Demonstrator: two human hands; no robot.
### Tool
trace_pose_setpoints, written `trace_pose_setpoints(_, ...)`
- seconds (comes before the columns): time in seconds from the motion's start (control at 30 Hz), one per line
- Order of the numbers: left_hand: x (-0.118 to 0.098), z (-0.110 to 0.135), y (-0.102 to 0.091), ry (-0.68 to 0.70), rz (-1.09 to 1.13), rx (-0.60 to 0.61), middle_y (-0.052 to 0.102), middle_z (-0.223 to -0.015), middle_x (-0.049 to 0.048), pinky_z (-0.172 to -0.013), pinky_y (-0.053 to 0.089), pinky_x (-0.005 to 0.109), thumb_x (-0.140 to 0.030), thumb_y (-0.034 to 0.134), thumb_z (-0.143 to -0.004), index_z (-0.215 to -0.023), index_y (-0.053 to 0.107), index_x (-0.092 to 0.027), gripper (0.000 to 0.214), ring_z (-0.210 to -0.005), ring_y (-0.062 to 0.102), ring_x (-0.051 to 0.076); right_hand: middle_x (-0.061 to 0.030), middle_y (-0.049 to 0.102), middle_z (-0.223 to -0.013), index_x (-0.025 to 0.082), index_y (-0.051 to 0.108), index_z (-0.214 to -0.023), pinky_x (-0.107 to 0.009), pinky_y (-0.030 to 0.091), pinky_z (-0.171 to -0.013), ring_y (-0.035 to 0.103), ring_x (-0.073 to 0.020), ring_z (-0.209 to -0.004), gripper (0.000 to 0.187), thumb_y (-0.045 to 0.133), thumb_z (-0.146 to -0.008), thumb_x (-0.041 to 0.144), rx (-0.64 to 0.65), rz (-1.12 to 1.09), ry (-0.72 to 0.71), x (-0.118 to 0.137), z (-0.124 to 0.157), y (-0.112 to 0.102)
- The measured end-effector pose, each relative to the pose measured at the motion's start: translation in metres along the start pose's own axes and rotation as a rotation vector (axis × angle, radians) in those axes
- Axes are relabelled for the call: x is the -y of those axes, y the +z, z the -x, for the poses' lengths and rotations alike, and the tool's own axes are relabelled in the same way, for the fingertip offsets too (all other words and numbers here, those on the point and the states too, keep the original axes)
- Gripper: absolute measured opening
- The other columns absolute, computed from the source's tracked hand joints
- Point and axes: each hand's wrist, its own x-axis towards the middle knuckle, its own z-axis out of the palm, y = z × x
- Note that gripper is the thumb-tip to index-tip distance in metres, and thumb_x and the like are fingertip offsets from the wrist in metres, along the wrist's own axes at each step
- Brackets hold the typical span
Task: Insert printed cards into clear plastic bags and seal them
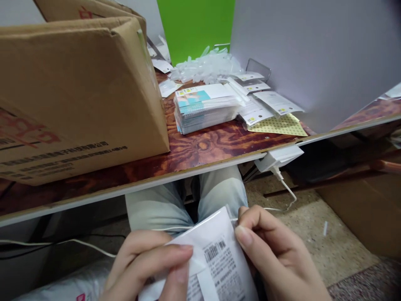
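Both hands are clamped on a barcoded white packet point(219, 263) over my lap, in front of the table's edge: left hand point(147, 263) pinching its left side between thumb and fingers, right hand point(272, 251) nipping the upper right edge. Tugging the two grips apart too hard could tear or crease the clear film there.

Beyond it, the wood-grained table point(203, 146) has a pale front rim that could catch the packet if I raised it too low. On its left stands a cardboard carton point(69, 100), close to that rim — a knock from my elbow could nudge it into the neighbouring goods. At the back, the loose heap of translucent plastic pieces point(206, 67) could scatter if brushed. The stack of sleeved printed cards point(206, 108) looks slippery, so a sideways push might topple it. Thinnest of all, a white cord point(286, 190) drops from the electrical box point(280, 158) under the rim — a snagged foot could pull it loose.
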Motion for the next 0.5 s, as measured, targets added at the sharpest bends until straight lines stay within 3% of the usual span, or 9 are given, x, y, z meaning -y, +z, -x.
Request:
trace_pose_setpoints(0.13, 0.015, -0.001, -0.01, 0.217, 0.038, 0.146, 0.063, -0.065, -0.0056, -0.04, 0.049, 0.018, -0.016, 0.064, -0.074, -0.076, 0.068, -0.026, 0.01, -0.049, 0.062, 0.01, 0.0055, 0.037, -0.057, 0.02, 0.051, -0.066, -0.016, 0.03, -0.044, 0.033, -0.0072, -0.05, 0.035, 0.065, -0.083, 0.047, -0.08, 0.138, -0.013, -0.007, -0.005, -0.001)
trace_pose_setpoints(0.23, 0.018, -0.001, -0.012, 0.244, 0.029, 0.123, 0.06, -0.068, -0.0055, -0.041, 0.05, 0.016, -0.013, 0.061, -0.076, -0.077, 0.065, -0.024, 0.013, -0.05, 0.061, 0.008, 0.0054, 0.039, -0.059, 0.02, 0.049, -0.067, -0.016, 0.034, -0.046, 0.036, -0.0073, -0.052, 0.038, 0.064, -0.082, 0.052, -0.161, 0.097, -0.007, -0.007, -0.009, -0.004)
trace_pose_setpoints(0.27, 0.017, 0.0, -0.012, 0.222, 0.025, 0.115, 0.06, -0.069, -0.0053, -0.042, 0.05, 0.016, -0.013, 0.06, -0.077, -0.077, 0.065, -0.024, 0.012, -0.051, 0.061, 0.008, 0.0051, 0.041, -0.06, 0.021, 0.052, -0.07, -0.016, 0.035, -0.047, 0.038, -0.0075, -0.053, 0.038, 0.064, -0.081, 0.055, -0.135, 0.044, 0.005, -0.007, -0.01, -0.005)
trace_pose_setpoints(0.4, 0.008, 0.0, -0.009, 0.124, 0.071, 0.17, 0.061, -0.072, -0.0054, -0.044, 0.05, 0.014, -0.014, 0.06, -0.079, -0.084, 0.066, -0.026, 0.015, -0.056, 0.063, 0.008, 0.0011, 0.057, -0.069, 0.021, 0.064, -0.082, -0.019, 0.044, -0.054, 0.051, -0.0101, -0.061, 0.038, 0.076, -0.07, 0.055, 0.172, -0.111, 0.195, -0.002, -0.011, 0.002)
trace_pose_setpoints(0.5, 0.002, -0.002, -0.005, 0.031, 0.086, 0.156, 0.067, -0.076, -0.0026, -0.049, 0.054, 0.021, -0.024, 0.063, -0.079, -0.088, 0.069, -0.028, 0.011, -0.063, 0.068, 0.014, -0.0005, 0.062, -0.073, 0.02, 0.066, -0.078, -0.019, 0.046, -0.057, 0.055, -0.0104, -0.063, 0.031, 0.075, -0.074, 0.05, 0.171, -0.161, 0.277, -0.001, -0.009, 0.007)
